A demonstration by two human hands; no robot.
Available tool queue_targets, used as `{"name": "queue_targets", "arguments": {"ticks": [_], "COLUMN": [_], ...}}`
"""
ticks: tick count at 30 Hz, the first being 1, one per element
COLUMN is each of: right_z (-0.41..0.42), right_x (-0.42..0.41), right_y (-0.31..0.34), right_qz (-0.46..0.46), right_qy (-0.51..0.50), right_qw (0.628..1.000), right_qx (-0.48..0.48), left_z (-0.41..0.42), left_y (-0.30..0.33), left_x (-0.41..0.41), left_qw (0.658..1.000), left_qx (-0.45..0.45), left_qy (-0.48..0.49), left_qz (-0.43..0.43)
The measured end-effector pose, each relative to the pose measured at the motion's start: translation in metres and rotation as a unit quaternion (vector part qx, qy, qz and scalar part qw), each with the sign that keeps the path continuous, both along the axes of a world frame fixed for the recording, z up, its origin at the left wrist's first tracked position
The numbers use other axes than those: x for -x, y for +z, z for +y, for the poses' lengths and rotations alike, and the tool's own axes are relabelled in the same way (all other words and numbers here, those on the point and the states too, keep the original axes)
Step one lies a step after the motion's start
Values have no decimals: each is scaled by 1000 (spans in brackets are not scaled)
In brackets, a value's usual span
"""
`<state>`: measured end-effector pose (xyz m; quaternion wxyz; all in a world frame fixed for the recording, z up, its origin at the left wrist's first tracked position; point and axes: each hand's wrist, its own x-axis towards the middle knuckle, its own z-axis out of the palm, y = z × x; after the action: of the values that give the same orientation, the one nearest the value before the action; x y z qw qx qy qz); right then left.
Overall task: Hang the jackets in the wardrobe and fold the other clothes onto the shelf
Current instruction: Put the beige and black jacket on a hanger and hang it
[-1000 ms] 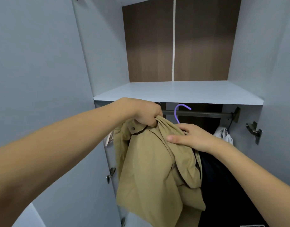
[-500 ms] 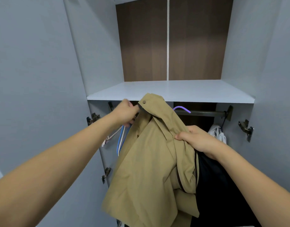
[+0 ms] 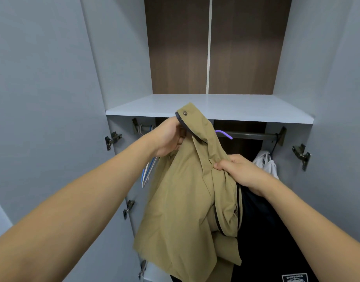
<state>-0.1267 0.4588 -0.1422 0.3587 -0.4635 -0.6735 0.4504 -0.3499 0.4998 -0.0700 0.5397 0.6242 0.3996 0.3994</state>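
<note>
Since the picture of a second ago, both hands have drawn apart and the collar of the tan cotton jacket (image 3: 187,192) has risen from below the shelf edge to just in front of it. Nearest, two bare forearms reach into the wardrobe. The right hand (image 3: 239,171) pinches a fold of the jacket's shoulder between thumb and curled fingers, while the left hand (image 3: 168,139) curls round the collar by its dark snap button, holding it up just under the pale grey shelf (image 3: 256,110). The jacket hangs loose below both hands, in front of a black garment with a white label (image 3: 276,231). Left of it hang thin blue and white wire hangers (image 3: 147,173). Behind the collar a purple plastic hanger hook (image 3: 223,133) sits on the dark metal rail (image 3: 254,135), with a white garment (image 3: 265,161) at the rail's right end. Farthest is the brown wood-grain back panel (image 3: 179,47).
</note>
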Motion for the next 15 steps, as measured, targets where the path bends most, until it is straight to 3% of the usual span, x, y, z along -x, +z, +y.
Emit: {"name": "queue_targets", "arguments": {"ticks": [8, 15], "right_z": [1, 2], "right_x": [0, 7], "right_y": [-7, -13], "right_qz": [-12, 3], "right_qy": [-18, -6], "right_qw": [1000, 1000], "right_qx": [5, 14], "left_z": [-10, -21], "left_y": [-20, -48], "left_x": [6, 9], "left_qw": [1000, 995], "left_qx": [10, -24], "left_qy": [-12, 59], "left_qz": [8, -76]}}
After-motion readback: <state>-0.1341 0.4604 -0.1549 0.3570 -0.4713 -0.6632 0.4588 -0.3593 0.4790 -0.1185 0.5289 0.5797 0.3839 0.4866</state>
